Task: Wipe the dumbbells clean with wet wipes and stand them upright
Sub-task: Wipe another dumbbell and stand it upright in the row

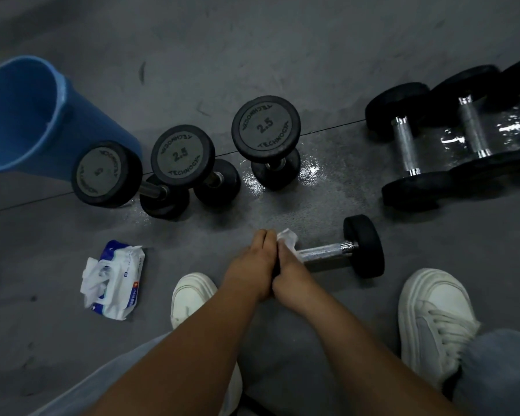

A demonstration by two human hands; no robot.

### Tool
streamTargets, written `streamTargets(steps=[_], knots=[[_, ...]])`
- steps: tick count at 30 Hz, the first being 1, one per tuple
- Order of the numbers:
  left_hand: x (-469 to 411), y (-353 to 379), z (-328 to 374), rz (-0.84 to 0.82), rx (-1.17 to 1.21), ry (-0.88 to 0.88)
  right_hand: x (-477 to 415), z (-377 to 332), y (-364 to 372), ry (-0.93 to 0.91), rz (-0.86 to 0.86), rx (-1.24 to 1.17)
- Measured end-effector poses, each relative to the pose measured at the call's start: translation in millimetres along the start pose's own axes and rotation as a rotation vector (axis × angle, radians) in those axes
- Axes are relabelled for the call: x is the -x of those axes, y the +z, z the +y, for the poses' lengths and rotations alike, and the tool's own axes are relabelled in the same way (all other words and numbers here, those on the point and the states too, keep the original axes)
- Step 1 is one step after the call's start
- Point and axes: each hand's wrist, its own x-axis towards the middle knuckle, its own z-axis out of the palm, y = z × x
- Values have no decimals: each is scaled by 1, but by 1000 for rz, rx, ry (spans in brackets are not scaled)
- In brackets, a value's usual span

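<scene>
A small black dumbbell lies on its side on the grey floor in front of me. My left hand covers its near end, which is hidden. My right hand grips the chrome handle through a white wet wipe. Three dumbbells stand upright farther back: one at left, a 2.5 one in the middle and another 2.5 one to the right. Several more dumbbells lie on their sides at the far right.
A blue bucket stands at the far left. An open pack of wet wipes lies on the floor at near left. My white shoes flank my arms. Wet patches shine on the floor near the upright dumbbells.
</scene>
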Motion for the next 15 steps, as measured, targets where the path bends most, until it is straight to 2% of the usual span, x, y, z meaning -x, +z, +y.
streamTargets(steps=[2, 3, 5, 6, 9, 12, 15], knots=[[2, 0, 1, -15, 8, -5, 8, 6, 10, 57, 144, -335], [2, -1, 1, -37, 14, -9, 12, 13, 15, 104, 269, -451], [1, -5, 1, -75, -2, -18, 21, 24, 21, 169, 481, -445], [1, -6, 1, -86, -25, -22, 25, 28, 24, 177, 518, -408], [1, -7, 1, -101, -46, -27, 16, 23, 15, 133, 520, -388], [0, -5, 0, -86, -35, -20, -7, 13, -6, 26, 517, -231], [0, -5, 0, -92, -31, -14, -10, 9, -10, 50, 353, -58]])
